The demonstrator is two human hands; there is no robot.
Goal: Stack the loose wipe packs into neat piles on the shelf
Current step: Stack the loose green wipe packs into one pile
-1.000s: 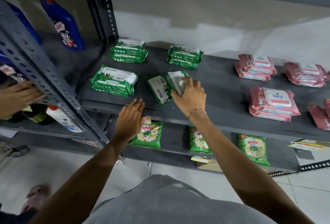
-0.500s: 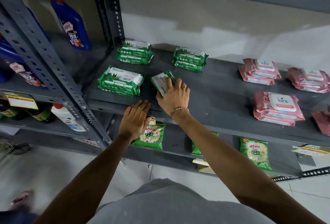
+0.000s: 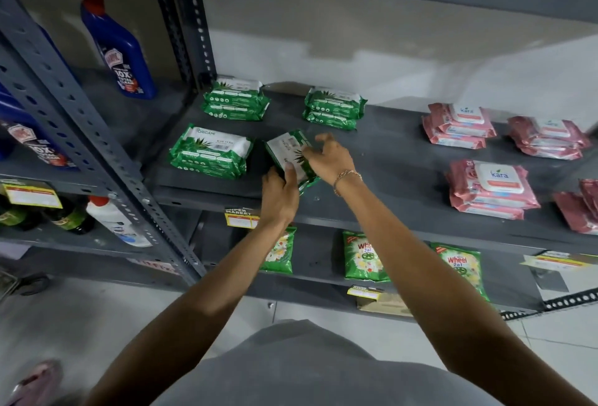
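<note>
On the grey metal shelf (image 3: pixel 382 176), taking the turned green wipe pack (image 3: pixel 289 155) near its front edge as the landmark: far to that pack's left, past the perforated upright (image 3: pixel 97 146), a blue cleaner bottle (image 3: pixel 121 53) with a red cap stands on the neighbouring shelf. Just left of the landmark lies a flat pile of green Origami wipe packs (image 3: pixel 210 151), apart from it by a narrow gap. Behind and to the left sits a two-high green pile (image 3: pixel 235 100) against the back corner; behind and to the right sits another green pile (image 3: pixel 335 107). The landmark pack lies askew to the shelf edge, white label up. The left hand (image 3: pixel 280 193) grips its near end, thumb laid over the top and fingers wrapped underneath. The right hand (image 3: pixel 326 158) touches its right side with curled, loosely spread fingers, one lifted clear; a bracelet (image 3: pixel 346 177) circles that wrist. Well to the right of the landmark rest pink Kara wipe piles: one at the back (image 3: pixel 459 125), one farther right (image 3: pixel 547 137), one near the front (image 3: pixel 492 187). Below the landmark, on the lower shelf, stand green Wheel detergent sachets (image 3: pixel 364 256)
</note>
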